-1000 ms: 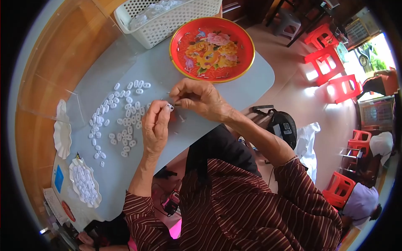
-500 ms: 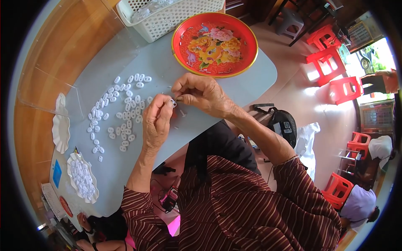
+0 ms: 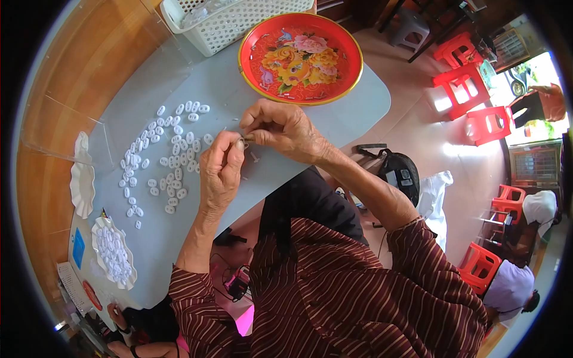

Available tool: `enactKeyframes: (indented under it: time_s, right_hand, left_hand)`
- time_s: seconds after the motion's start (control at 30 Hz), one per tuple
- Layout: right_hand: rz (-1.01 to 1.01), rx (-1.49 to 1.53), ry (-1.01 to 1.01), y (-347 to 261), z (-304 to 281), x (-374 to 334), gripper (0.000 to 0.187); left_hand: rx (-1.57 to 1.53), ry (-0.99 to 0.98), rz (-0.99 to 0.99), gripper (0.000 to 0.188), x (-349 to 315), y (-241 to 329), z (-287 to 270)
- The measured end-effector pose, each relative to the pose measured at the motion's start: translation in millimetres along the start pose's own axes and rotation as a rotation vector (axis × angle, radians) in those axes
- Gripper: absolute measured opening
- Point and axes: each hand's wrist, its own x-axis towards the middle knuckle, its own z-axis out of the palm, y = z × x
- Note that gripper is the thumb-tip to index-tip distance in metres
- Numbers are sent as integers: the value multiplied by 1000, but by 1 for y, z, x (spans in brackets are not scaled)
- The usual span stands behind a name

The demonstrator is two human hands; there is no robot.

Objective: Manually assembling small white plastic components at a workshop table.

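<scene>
My left hand (image 3: 219, 173) pinches a small white oval plastic piece (image 3: 245, 143) between thumb and fingers, above the near edge of the grey table. My right hand (image 3: 285, 132) meets it from the right, its thumb and fingertips closed against the piece; anything held in them is too small to make out. On the table left of my hands lie many more white oval pieces (image 3: 178, 174) with two round marks each, spread in loose groups. A small white pin-like part (image 3: 255, 157) rests just under my right hand.
A red flowered round tray (image 3: 349, 65), with a few tiny bits in it, sits beyond my hands. Behind it is a white perforated basket (image 3: 224, 37). At left stand a scalloped white dish (image 3: 132, 279) heaped with small white parts and another scalloped dish (image 3: 82, 179). Another person's hand (image 3: 117, 315) shows lower left.
Both hands stay together at the piece. My fingertips have closed in further over it, so less of it shows. The whole view has shifted slightly.
</scene>
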Motion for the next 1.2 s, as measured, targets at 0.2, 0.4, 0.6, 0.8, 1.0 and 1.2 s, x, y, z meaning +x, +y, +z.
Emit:
enactKeyframes:
  time_s: [0.2, 0.4, 0.6, 0.8, 1.0, 1.2]
  right_hand:
    - [5, 24, 8, 3, 1, -1, 14]
    - [-10, -12, -6, 3, 1, -1, 8]
    - [31, -170, 17, -4, 2, -2, 10]
    - [79, -194, 31, -3, 2, -2, 15]
    - [111, -125, 57, -10, 3, -1, 19]
    - [65, 36, 11, 0, 7, -1, 17]
  left_hand:
    - [23, 23, 82, 11, -1, -1, 2]
    - [84, 58, 80, 12, -3, -4, 0]
    - [-7, 13, -25, 13, -4, 0, -5]
    - [-65, -36, -1, 14, -3, 3, -4]
    - [-202, -9, -73, 15, 0, 3, 5]
    - [-196, 22, -56, 14, -3, 0, 0]
